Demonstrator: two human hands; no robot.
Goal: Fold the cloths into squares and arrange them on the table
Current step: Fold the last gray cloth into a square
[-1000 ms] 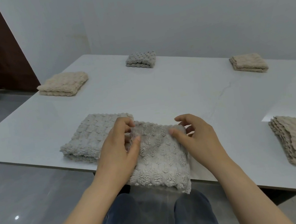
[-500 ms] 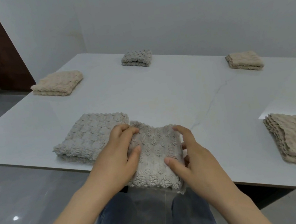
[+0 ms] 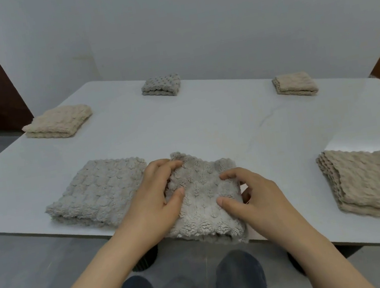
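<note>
soft cloth at the near edge, both hands on it
i see the cloth (image 3: pixel 205 200) at the near edge of the table (image 3: pixel 205 121), hanging over a bit, just beside a folded cloth (image 3: pixel 98 194); left hand (image 3: pixel 152 198) pinches its left side; right hand (image 3: pixel 254 198) pinches its right side; i think it is light and floppy; best held by the corners

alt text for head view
Left hand and right hand grip a rumpled grey cloth at the white table's near edge, beside a folded grey cloth. Beyond: large beige cloth, small grey cloth, small beige cloth; layered beige cloth at right.
</note>
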